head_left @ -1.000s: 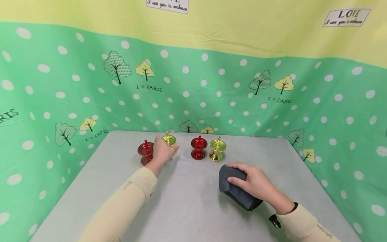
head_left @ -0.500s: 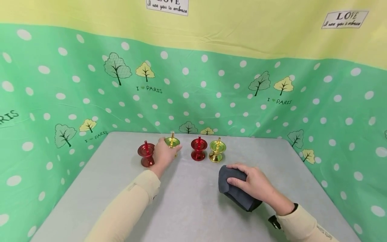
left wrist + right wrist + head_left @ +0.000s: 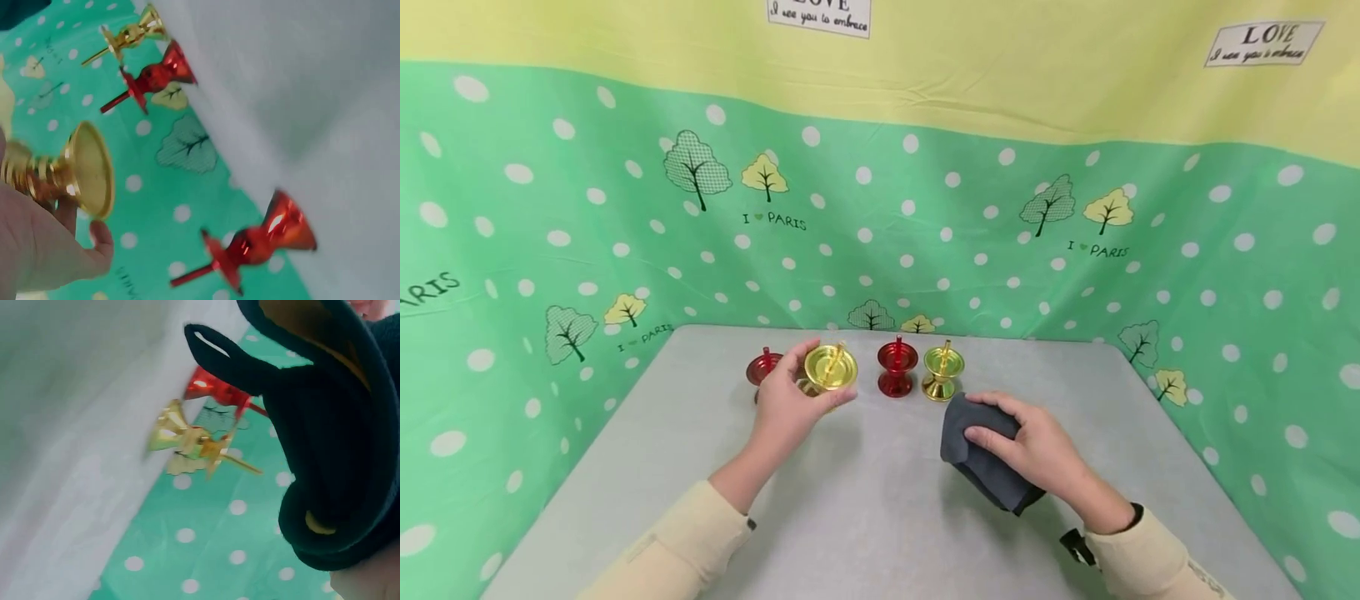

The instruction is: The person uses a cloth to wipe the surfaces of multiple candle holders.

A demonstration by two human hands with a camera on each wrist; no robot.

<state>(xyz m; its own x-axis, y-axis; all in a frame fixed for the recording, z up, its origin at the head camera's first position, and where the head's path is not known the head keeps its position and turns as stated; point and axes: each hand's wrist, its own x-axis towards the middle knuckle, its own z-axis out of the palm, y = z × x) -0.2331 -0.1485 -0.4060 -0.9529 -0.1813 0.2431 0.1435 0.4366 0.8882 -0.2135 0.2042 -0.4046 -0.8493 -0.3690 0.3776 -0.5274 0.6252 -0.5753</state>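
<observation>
My left hand [image 3: 786, 408] grips a shiny gold candle holder [image 3: 830, 367] with a dished top and a thin upright spike, raised off the table. In the left wrist view its flared foot faces outward, clear of the tabletop. My right hand [image 3: 1041, 437] holds a folded dark grey cloth [image 3: 992, 477] over the table's right half. The cloth's layered folds fill much of the right wrist view. Just behind my left hand stands a red candle holder [image 3: 762, 365], partly hidden by the fingers.
Another red candle holder [image 3: 896, 381] and a second gold candle holder [image 3: 938, 385] stand upright side by side near the back of the grey table [image 3: 880, 517]. A green and yellow printed curtain [image 3: 865, 200] hangs behind and along both sides.
My left hand has lifted the gold candle holder from its place beside the left red one and drawn it toward me. The right hand with the cloth has risen slightly.
</observation>
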